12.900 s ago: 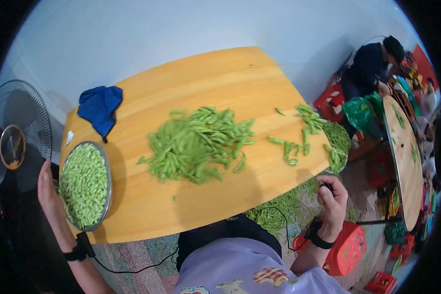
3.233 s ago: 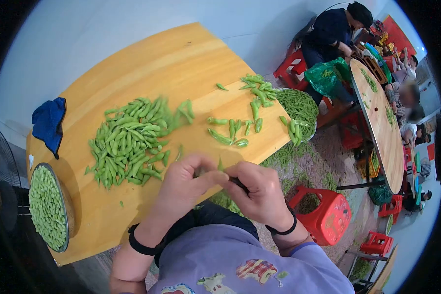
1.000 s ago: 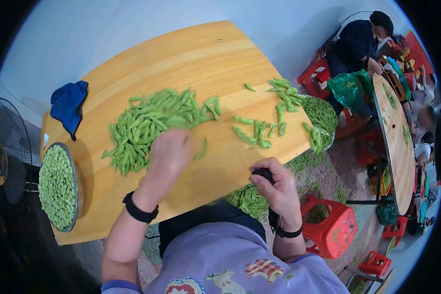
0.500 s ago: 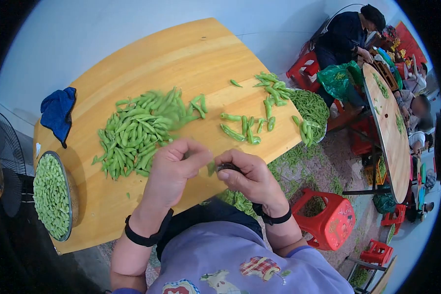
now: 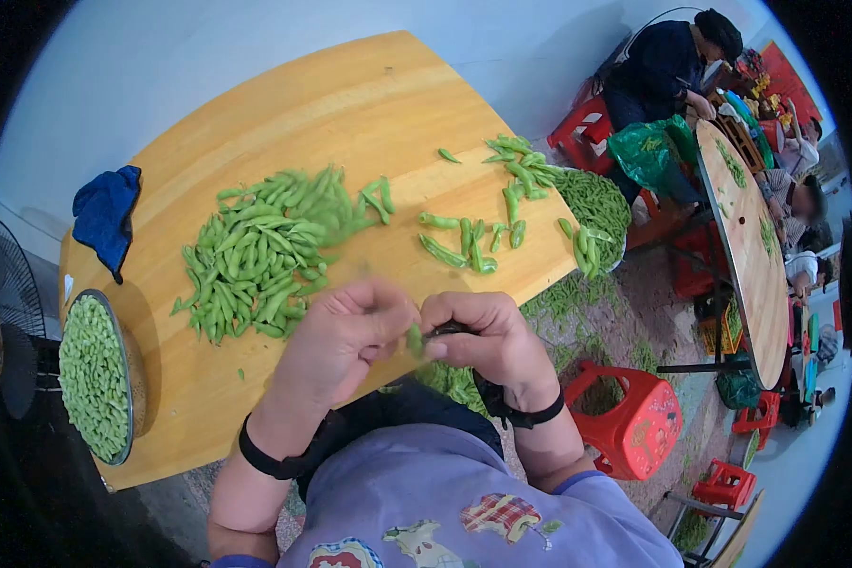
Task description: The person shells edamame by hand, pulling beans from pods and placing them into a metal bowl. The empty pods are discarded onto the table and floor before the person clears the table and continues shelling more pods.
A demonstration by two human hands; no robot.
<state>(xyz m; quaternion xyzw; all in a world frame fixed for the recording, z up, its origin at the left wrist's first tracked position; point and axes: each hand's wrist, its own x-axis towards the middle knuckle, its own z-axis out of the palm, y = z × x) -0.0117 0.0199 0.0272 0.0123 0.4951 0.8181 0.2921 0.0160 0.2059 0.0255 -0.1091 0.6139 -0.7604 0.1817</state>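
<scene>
Both hands meet at the counter's near edge. Left hand and right hand pinch one pod between them, fingers clenched on it; the right also seems to hold a small dark tool, mostly hidden, can't tell what kind.

Risks, as a guess:
- The pod is held past the counter edge, above the lap. If a bean pops out or the grip slips, it likely lands on the floor among the husks, not on the counter.
- Fingertips crowd the tool tip; a slip could nick the left thumb.
- The bowl of shelled beans sits at the far left corner, partly over the edge, well apart from the hands. A long reach there could spill beans or nudge the bowl off.
- The small group of pods lies near the right edge, beside the basket; a sweep of the arm could push them off.

Pod look: short, bright green, upright between the fingertips, mostly covered, only a small stub shows. Can't tell if it is opened or whole.

The main pile is just beyond the left hand, pods loose and overlapping. A blue cloth lies at the far left, apart from everything.
</scene>
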